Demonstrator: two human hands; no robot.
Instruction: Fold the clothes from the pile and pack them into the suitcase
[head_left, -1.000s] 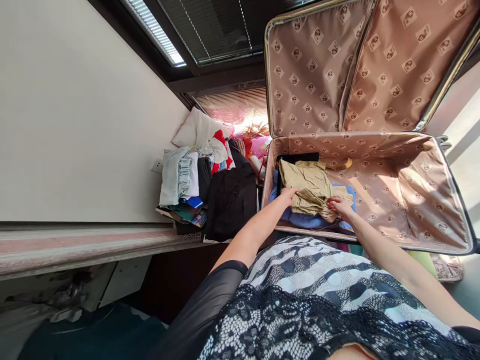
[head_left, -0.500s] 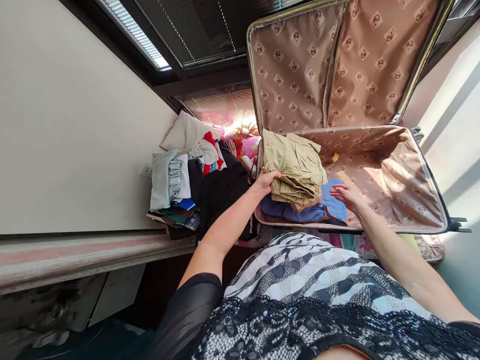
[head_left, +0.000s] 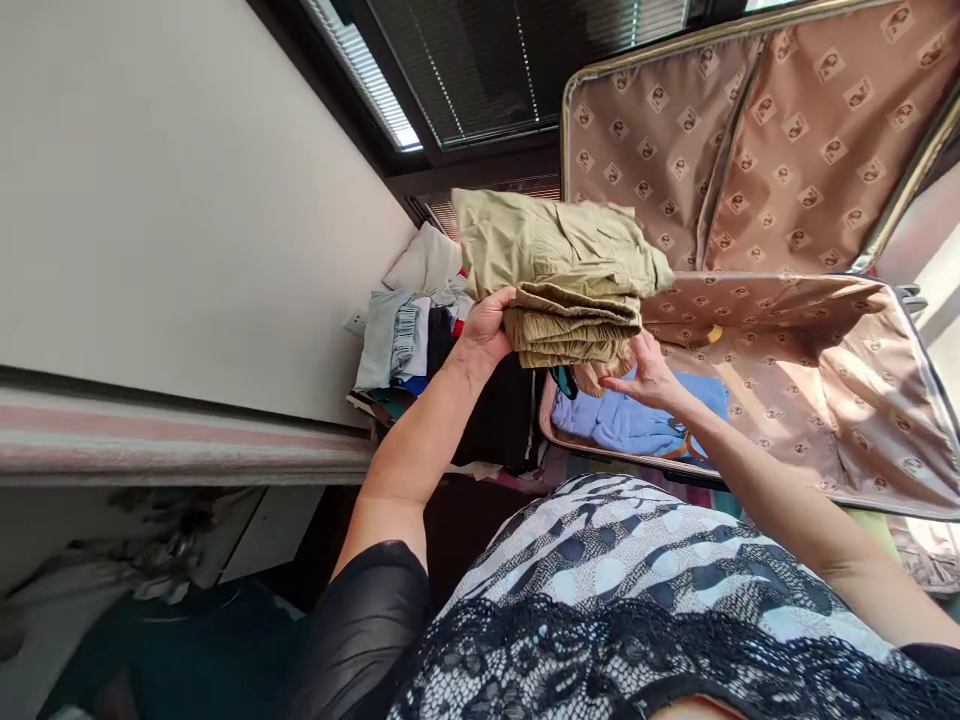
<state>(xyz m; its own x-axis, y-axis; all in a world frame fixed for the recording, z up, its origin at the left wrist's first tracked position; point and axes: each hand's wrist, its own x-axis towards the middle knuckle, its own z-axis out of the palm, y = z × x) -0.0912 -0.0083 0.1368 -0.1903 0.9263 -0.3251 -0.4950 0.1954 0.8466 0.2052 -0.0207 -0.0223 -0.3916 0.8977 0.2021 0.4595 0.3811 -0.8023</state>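
Observation:
A thick bundle of folded khaki trousers is held up in front of me, over the left end of the open suitcase. My left hand grips the bundle's left side, its fingers tucked underneath. At the lower right, my right hand holds the bundle from below, thumb and fingers apart around its edge. A peach-coloured cloth hangs under the khaki folds, beside the right fingers. Below, blue clothing lies in the suitcase's near left corner.
Left of the suitcase stands a pile of folded clothes with a black garment beside it. The suitcase lid stands upright against the dark window blinds. A white wall rises on the left.
The khaki bundle has been lifted and moved left, off the blue clothing. My right hand, empty and apart before, now holds the bundle's lower right. My view has turned left.

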